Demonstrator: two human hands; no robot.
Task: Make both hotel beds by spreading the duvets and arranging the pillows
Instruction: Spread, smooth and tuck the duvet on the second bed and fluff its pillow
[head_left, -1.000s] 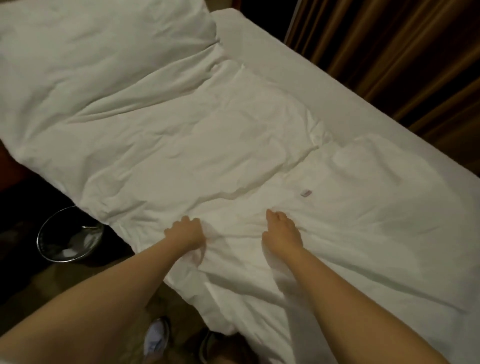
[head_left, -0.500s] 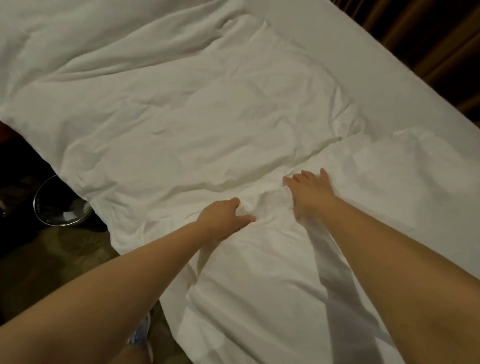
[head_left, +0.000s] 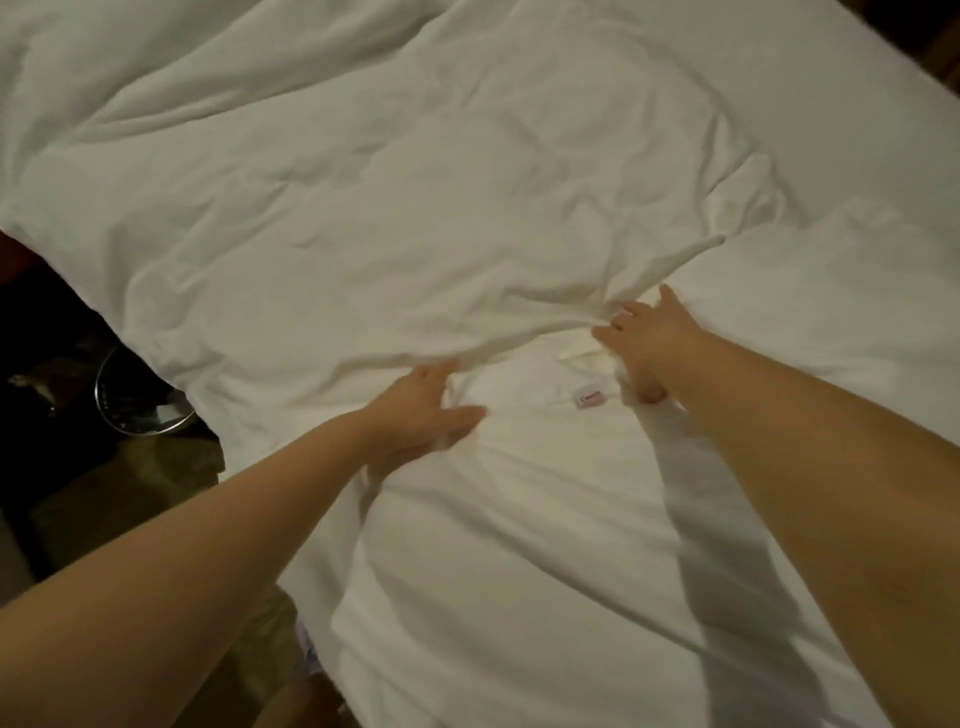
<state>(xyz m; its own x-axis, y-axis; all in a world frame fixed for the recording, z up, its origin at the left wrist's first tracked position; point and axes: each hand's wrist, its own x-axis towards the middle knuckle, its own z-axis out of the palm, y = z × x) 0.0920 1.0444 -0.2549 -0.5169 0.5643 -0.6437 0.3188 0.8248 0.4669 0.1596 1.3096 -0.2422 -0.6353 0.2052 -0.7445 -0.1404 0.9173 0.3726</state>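
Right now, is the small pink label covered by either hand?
No, the pink label lies bare on the duvet, between the left hand and the right hand.

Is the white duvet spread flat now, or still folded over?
Still folded over: the duvet has a thick, wrinkled fold edge lying across the layer beneath.

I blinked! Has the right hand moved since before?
Yes. The right hand reached farther forward: it was on the near side of the pink label, now it is past it.
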